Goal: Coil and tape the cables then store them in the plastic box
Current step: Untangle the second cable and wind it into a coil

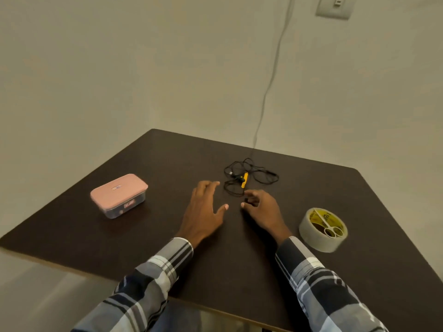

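Observation:
A loose tangle of thin black cable with a yellow connector piece lies on the dark table, past both hands. My left hand hovers flat with fingers spread, just left of the tangle and holding nothing. My right hand has its fingers curled, fingertips right at the nearest cable loop; whether it touches the cable I cannot tell. The clear plastic box with a pink lid on it stands to the left. A roll of clear tape lies flat at the right with small scissors resting on top.
The table's near edge runs diagonally under my forearms, with floor beyond on the left. A thin grey wire hangs down the wall from above, behind the table. A wall socket plate is at the upper right.

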The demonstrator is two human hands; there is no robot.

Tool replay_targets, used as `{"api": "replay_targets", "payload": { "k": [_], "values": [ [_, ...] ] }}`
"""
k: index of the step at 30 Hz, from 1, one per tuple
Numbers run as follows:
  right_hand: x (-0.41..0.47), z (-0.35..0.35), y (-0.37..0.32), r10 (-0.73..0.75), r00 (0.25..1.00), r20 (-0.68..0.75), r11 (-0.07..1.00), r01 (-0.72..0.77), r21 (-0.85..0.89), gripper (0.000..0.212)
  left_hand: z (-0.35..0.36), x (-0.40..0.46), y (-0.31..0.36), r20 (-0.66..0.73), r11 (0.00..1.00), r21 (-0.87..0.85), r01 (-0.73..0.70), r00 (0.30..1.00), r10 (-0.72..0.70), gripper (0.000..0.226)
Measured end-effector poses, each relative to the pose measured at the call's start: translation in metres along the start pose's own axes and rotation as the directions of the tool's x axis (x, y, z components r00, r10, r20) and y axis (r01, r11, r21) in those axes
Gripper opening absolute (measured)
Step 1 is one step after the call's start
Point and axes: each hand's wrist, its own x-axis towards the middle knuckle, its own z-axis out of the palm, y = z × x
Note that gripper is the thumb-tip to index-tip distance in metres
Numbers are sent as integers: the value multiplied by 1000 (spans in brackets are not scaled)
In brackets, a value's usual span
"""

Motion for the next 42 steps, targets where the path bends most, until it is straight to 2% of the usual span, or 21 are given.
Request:
{"api": "replay_targets", "payload": {
  "k": [4, 8, 11, 15, 18, 20, 23, 25, 27, 29, 32, 34, 36, 37, 38, 40, 42],
  "values": [
    [11, 1, 9, -90, 995, 30, 992, 93, -81, 45, 25, 12, 0, 116, 999, 16, -31, 993, 29, 66],
    [23, 15, 10, -183, 983, 27, 948, 184, -259, 37, 31, 27, -7, 132, 1000, 27, -10, 991, 7, 61],
    [24, 20, 11, -243, 970, -10, 939, 233, -252, 29, 34, 38, -13, 130, 999, 43, -28, 991, 22, 56],
    [15, 20, 14, -302, 953, 20, 945, 302, -129, 10, 41, 46, -19, 136, 993, 51, -110, 985, 103, 42],
    [8, 16, 13, -282, 958, -54, 954, 286, 86, 18, 42, 48, -19, 135, 989, 71, -133, 983, 123, 21],
    [6, 11, 8, -208, 974, -94, 957, 223, 187, 21, 40, 46, -17, 123, 982, 16, -190, 975, 186, 28],
    [4, 6, 6, -182, 975, -125, 931, 212, 298, 31, 35, 37, -8, 183, 949, -113, -295, 932, 312, 53],
    [4, 5, 6, -165, 980, -113, 893, 197, 405, 29, 34, 35, -4, 173, 925, -190, -329, 916, 362, 51],
    [3, 6, 5, -133, 985, -108, 856, 170, 489, 25, 35, 38, -8, 101, 902, -291, -319, 927, 361, 34],
    [2, 5, 3, -107, 987, -120, 844, 154, 514, 23, 36, 41, -12, 30, 891, -359, -278, 951, 309, 17],
    [1, 4, 5, -61, 989, -132, 811, 126, 571, 20, 33, 41, -12, -27, 867, -491, -84, 996, 81, 15],
    [2, 3, 8, -17, 986, -166, 784, 116, 610, 16, 27, 41, -15, -65, 777, -628, 47, 992, -113, 19],
    [0, 0, 6, 14, 969, -245, 776, 144, 614, 10, 20, 43, -20, -72, 624, -771, 132, 954, -290, 20],
    [0, -1, 5, 34, 950, -309, 784, 166, 598, 14, 17, 44, -23, -58, 548, -822, 153, 936, -348, 20],
    [-1, -3, 4, 65, 923, -378, 788, 185, 588, 16, 16, 44, -24, -45, 490, -857, 160, 924, -380, 21],
    [-1, -8, 5, 179, 865, -469, 760, 181, 624, 14, 16, 45, -25, -40, 439, -885, 155, 914, -403, 27],
    [-3, -14, 7, 324, 831, -452, 684, 125, 719, 13, 15, 45, -24, -49, 437, -886, 155, 906, -421, 30]
  ]
}}
